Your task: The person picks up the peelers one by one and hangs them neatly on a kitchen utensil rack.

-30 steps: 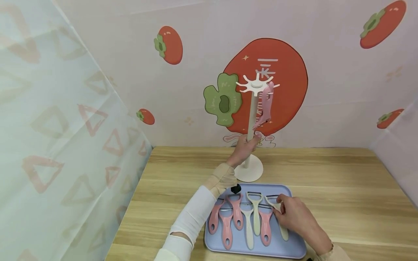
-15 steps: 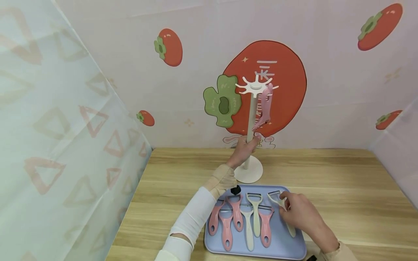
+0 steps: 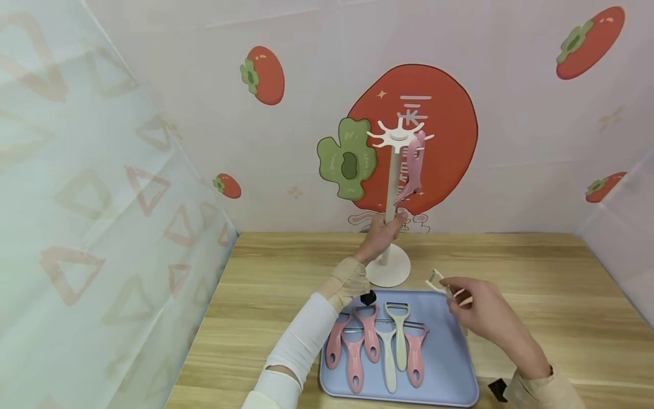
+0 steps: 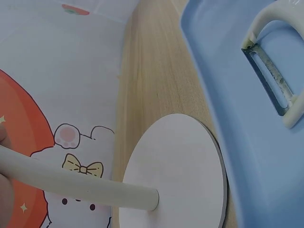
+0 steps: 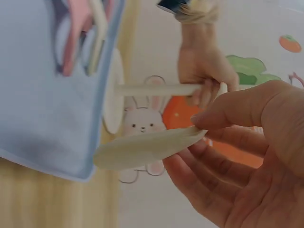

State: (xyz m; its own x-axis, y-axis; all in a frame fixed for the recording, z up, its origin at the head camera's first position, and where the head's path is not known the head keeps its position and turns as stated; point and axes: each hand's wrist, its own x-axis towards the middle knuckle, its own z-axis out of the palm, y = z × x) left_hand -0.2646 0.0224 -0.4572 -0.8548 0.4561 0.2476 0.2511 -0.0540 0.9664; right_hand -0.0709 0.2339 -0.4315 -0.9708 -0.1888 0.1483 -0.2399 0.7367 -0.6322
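Observation:
My left hand (image 3: 380,234) grips the pole of a white rack (image 3: 393,182), whose top spreads into several hooked arms. A pink peeler (image 3: 415,165) hangs from one arm on the right side. Between thumb and fingers, my right hand (image 3: 482,307) pinches a cream peeler (image 5: 149,148) near its head, above the right part of a blue tray (image 3: 449,363). Pink peelers (image 3: 355,363) and cream peelers (image 3: 389,363) lie on the tray. In the left wrist view, the rack's round base (image 4: 175,166) stands close beside the tray's edge.
The wooden table (image 3: 531,307) stretches to both sides of the tray. Behind it rises a pale wall cover (image 3: 286,159) printed with red fruit. A second covered wall (image 3: 102,227) runs along the left.
My right hand has lifted the cream peeler off the tray and carried it up and to the right. My left hand keeps its hold on the pole.

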